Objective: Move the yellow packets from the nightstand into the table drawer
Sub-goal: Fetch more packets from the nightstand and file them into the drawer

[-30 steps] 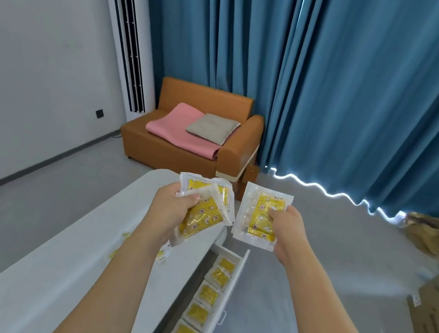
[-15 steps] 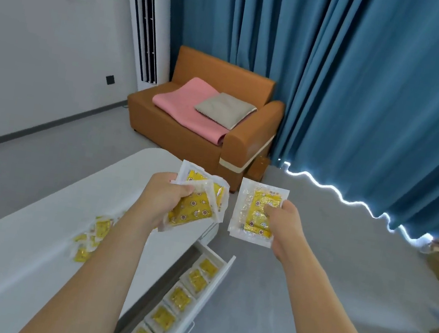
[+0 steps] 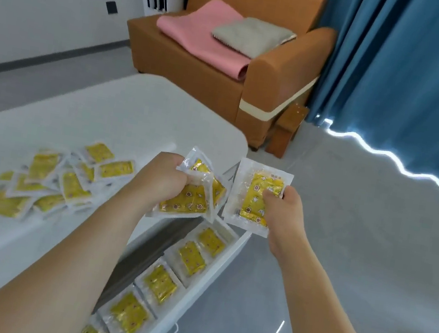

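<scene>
Left hand (image 3: 164, 179): grip curled tight around a small bunch of crinkly clear-plastic packets with yellow printed fill (image 3: 193, 196), fanned and overlapping. Right hand (image 3: 282, 209): grip pinches one flat rectangular clear-edged yellow packet (image 3: 255, 198), thumb on its face, held upright. Both sit just above the far end of the open white table drawer (image 3: 220, 270). Inside the drawer, a single-file row of flat yellow packets (image 3: 161, 282). On the smooth white rounded-corner surface (image 3: 112, 109), left of the drawer, a loose glossy heap of the same yellow packets (image 3: 58, 178).
</scene>
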Demonstrator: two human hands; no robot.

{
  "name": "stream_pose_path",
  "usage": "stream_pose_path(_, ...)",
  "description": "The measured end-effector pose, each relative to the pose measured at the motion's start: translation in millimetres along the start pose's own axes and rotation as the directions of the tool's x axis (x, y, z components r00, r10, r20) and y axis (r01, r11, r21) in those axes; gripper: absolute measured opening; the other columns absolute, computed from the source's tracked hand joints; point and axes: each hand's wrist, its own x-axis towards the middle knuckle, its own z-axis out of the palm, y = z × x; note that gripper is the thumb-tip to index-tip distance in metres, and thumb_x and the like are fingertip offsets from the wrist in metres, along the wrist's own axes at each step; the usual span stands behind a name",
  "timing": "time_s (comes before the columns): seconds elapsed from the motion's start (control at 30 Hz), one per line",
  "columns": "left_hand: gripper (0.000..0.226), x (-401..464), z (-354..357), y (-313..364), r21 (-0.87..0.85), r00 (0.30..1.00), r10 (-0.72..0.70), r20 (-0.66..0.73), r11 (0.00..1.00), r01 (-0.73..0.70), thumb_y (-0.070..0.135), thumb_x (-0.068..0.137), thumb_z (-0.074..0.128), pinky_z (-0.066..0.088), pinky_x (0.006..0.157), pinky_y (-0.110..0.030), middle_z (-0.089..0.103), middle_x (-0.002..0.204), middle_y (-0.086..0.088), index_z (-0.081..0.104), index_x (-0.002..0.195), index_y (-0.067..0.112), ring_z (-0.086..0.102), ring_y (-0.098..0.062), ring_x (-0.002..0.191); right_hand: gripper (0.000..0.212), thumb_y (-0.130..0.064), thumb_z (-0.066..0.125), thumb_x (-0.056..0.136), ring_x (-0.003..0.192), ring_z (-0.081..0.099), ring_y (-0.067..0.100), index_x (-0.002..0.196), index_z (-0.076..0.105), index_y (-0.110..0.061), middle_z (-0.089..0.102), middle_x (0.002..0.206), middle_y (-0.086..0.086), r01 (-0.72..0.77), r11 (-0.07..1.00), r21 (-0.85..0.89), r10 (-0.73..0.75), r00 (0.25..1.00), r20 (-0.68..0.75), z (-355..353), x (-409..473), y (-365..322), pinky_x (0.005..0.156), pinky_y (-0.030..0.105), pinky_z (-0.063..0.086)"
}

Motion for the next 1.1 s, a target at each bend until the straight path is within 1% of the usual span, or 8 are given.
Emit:
stream_pose_path(0.1,0.019,35,60,-77,0.072,1.0,0.02,-0.008,0.997,-0.019,0.012,0.091,0.056,0.037,0.066,-0.031,0.049,0.078,-0.002,0.049,0.076,0.021,0.05,-0.022,0.071,0.015,-0.013,0.049,0.094,0.079,0.061,0.03,0.106,0.054,-0.007,0.062,0.115,0.021,0.015,0.999,0.039,-0.014,1.0,-0.011,21,32,91,0.088,0.058,0.051)
stream_pose_path(0.3,0.01,80,136,-189,0.128,0.997,0.059,-0.043,0.99,-0.053,0.009,0.088,0.053,0.05,0.072,-0.04,0.063,0.091,-0.011,0.06,0.084,0.015,0.061,-0.029,0.08,0.009,-0.011,0.048,0.096,0.087,0.068,0.028,0.101,0.055,-0.008,0.066,0.113,0.017,0.127,0.98,0.154,-0.115,0.99,-0.081,46,70,204,0.086,0.048,0.055)
stream_pose_path(0.4,0.01,86,152,-207,0.134,0.994,0.085,-0.069,0.988,-0.075,0.014,0.091,0.052,0.046,0.069,-0.036,0.063,0.094,-0.009,0.061,0.094,0.014,0.058,-0.023,0.081,0.01,-0.011,0.048,0.098,0.097,0.07,0.027,0.098,0.057,-0.017,0.068,0.108,0.011,0.195,0.956,0.22,-0.178,0.98,-0.094,46,76,208,0.088,0.047,0.056)
stream_pose_path(0.5,0.009,89,160,-204,0.161,0.996,0.083,-0.041,0.984,-0.075,0.015,0.09,0.053,0.043,0.067,-0.032,0.06,0.094,-0.004,0.06,0.096,0.015,0.057,-0.019,0.083,0.013,-0.014,0.049,0.099,0.095,0.07,0.023,0.108,0.058,-0.013,0.069,0.106,0.008,0.235,0.946,0.225,-0.217,0.971,-0.1,42,77,202,0.088,0.05,0.056)
stream_pose_path(0.63,0.008,102,168,-198,0.208,0.998,0.057,-0.014,0.977,-0.053,0.011,0.089,0.055,0.042,0.064,-0.031,0.061,0.09,-0.006,0.061,0.086,0.017,0.056,-0.018,0.078,0.011,-0.013,0.048,0.099,0.095,0.07,0.026,0.107,0.055,-0.01,0.068,0.109,0.01,0.216,0.941,0.261,-0.196,0.975,-0.101,43,84,206,0.09,0.052,0.053)
stream_pose_path(0.77,0.024,125,181,-192,0.288,0.998,-0.022,0.067,0.958,0.002,0.016,0.091,0.059,0.049,0.081,-0.033,0.064,0.106,-0.003,0.064,0.114,0.017,0.06,-0.022,0.096,0.016,-0.016,0.049,0.1,0.093,0.068,0.02,0.087,0.052,-0.025,0.064,0.09,-0.005,0.259,0.918,0.3,-0.237,0.966,-0.108,42,99,208,0.087,0.047,0.057)
stream_pose_path(0.9,0.033,134,192,-188,0.41,0.971,-0.119,0.209,0.912,0.023,0.022,0.097,0.057,0.048,0.101,-0.042,0.062,0.123,-0.008,0.059,0.128,0.013,0.06,-0.026,0.112,0.019,-0.016,0.049,0.1,0.098,0.065,0.024,0.084,0.049,-0.025,0.064,0.091,0.0,0.238,0.913,0.33,-0.218,0.971,-0.099,38,113,206,0.086,0.048,0.057)
stream_pose_path(1.1,0.032,153,217,-191,0.286,0.951,-0.175,0.256,0.953,0.098,0.018,0.092,0.063,0.049,0.1,-0.04,0.066,0.114,-0.005,0.065,0.122,0.009,0.063,-0.023,0.103,0.017,-0.015,0.05,0.099,0.073,0.062,0.015,0.085,0.05,-0.023,0.062,0.083,-0.004,0.213,0.907,0.362,-0.209,0.977,-0.05,40,135,211,0.077,0.041,0.058)
